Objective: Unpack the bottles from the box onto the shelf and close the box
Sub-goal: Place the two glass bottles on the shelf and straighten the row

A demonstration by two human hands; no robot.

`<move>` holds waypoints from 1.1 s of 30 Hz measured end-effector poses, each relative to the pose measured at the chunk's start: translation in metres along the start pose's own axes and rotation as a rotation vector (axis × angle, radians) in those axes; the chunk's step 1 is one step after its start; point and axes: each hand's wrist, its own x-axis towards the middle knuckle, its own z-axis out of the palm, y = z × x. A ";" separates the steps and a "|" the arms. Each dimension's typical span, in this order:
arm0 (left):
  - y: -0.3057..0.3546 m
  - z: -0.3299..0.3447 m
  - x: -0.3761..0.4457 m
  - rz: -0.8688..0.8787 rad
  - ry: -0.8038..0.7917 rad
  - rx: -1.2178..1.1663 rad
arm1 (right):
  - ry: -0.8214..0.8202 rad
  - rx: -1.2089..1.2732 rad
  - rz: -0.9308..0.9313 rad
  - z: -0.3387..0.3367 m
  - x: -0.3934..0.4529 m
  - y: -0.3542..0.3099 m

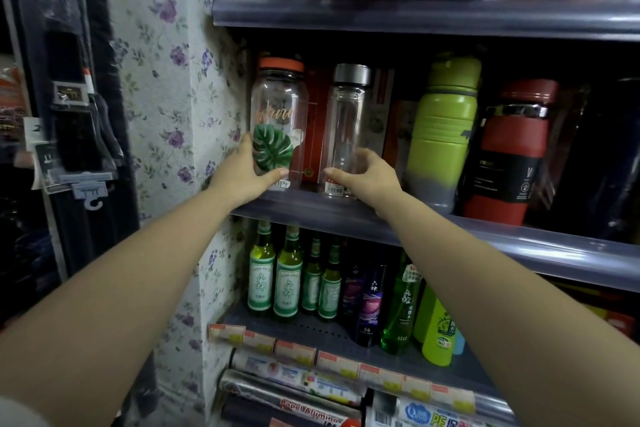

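Bottles (pixel 279 121) upright on shelf (pixel 346 215); each hand (pixel 242 173) grips one.

Two clear bottles (pixel 278 121) at the fingers (pixel 277 173), two flasks (pixel 441 132) beyond, four green bottles (pixel 261 274) below.

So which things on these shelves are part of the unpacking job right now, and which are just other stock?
Part of the job:
- leaf-print bottle, orange lid, held by the left hand
- clear bottle, grey lid, held by the right hand
- middle shelf they stand on
(the box is out of view)

Other stock:
- green flask
- red flask
- green glass bottles on the shelf below
- foil rolls
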 end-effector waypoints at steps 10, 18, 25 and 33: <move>0.012 -0.009 -0.002 -0.101 -0.010 -0.077 | 0.159 -0.079 -0.154 -0.008 -0.028 -0.009; 0.101 0.004 -0.054 0.373 0.472 -0.192 | 0.623 -0.168 -0.527 -0.110 -0.094 0.033; 0.207 0.081 -0.055 0.174 0.062 -0.446 | 0.603 -0.153 -0.068 -0.157 -0.060 0.073; 0.233 0.134 -0.037 -0.088 -0.020 -0.420 | 0.390 -0.114 0.038 -0.164 -0.046 0.093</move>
